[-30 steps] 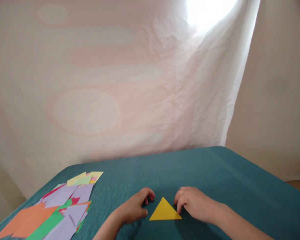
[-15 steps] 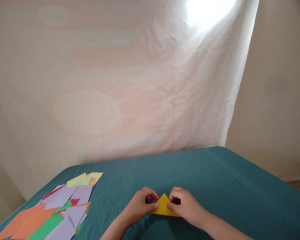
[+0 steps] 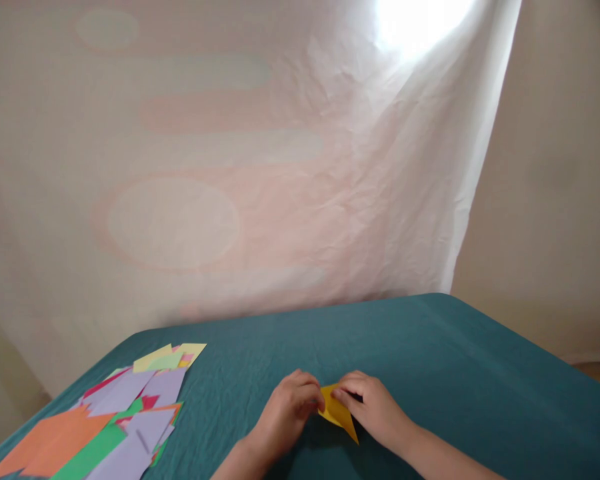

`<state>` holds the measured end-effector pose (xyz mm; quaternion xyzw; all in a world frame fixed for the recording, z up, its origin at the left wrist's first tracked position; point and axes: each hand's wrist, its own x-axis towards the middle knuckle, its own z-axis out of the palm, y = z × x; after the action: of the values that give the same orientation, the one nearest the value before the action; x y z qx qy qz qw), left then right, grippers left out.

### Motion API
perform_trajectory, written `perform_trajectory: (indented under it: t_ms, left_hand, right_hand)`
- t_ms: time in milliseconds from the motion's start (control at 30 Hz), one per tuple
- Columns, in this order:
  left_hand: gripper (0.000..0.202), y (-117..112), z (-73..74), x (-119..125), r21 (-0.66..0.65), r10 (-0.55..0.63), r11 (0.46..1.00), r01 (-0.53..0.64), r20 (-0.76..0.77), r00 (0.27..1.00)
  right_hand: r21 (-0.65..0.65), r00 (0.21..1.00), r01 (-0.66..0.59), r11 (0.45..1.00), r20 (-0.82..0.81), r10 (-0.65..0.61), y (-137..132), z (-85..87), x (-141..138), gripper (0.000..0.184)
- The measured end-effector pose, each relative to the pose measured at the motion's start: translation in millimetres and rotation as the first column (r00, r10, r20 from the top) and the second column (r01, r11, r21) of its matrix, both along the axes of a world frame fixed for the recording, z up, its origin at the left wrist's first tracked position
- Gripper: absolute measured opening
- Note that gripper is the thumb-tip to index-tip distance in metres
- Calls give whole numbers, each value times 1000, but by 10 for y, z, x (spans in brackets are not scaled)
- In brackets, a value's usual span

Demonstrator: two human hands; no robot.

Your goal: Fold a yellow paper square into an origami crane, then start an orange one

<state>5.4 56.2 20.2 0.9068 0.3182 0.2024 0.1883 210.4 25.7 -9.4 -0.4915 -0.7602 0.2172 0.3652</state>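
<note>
A small folded piece of yellow paper [image 3: 339, 415] is held up between my two hands, a little above the teal cloth. Its right corner points down and toward me. My left hand [image 3: 293, 408] has its fingers curled closed on the paper's left edge; the thumb is mostly hidden. On the other side, my right hand [image 3: 373, 405] pinches the upper right part of the paper between thumb and fingers. The fingers cover both sides of the paper, so the full fold is not visible.
A teal cloth [image 3: 405, 353] covers the table. At its left lies a spread pile of coloured paper sheets, with orange paper [image 3: 55, 440], lilac paper [image 3: 120, 397] and green paper [image 3: 93, 453]. Behind the table hangs a pale pink and white curtain [image 3: 280, 213].
The yellow paper was an upright triangle with its point up; now it is turned and tilted, one corner pointing down. My left hand has rotated inward, its thumb now out of sight.
</note>
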Motion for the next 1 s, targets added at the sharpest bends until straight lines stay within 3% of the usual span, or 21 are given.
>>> perform_trajectory:
  t_ms: [167, 333, 567, 767, 933, 1000]
  left_hand:
    - [31, -25, 27, -61, 12, 43, 999, -41, -149, 988]
    - [37, -167, 88, -16, 26, 64, 998, -59, -266, 962]
    - [7, -180, 37, 87, 9, 141, 990, -143, -232, 962]
    - [36, -147, 15, 54, -31, 141, 988, -152, -237, 961]
    - [8, -138, -32, 59, 6, 186, 982, -188, -192, 964]
    - [7, -120, -61, 62, 6, 215, 976, -217, -171, 961]
  right_hand:
    - [-42, 999, 13, 999, -40, -15, 95, -129, 76, 25]
    - [-48, 998, -62, 997, -34, 60, 98, -138, 146, 46]
    - [-24, 998, -67, 997, -2, 67, 88, -99, 163, 17]
    - [32, 998, -31, 999, 59, 30, 107, -147, 186, 15]
    - [25, 995, -29, 999, 99, 26, 137, -169, 214, 8]
    - [27, 994, -14, 1000, 111, 11, 145, -169, 209, 6]
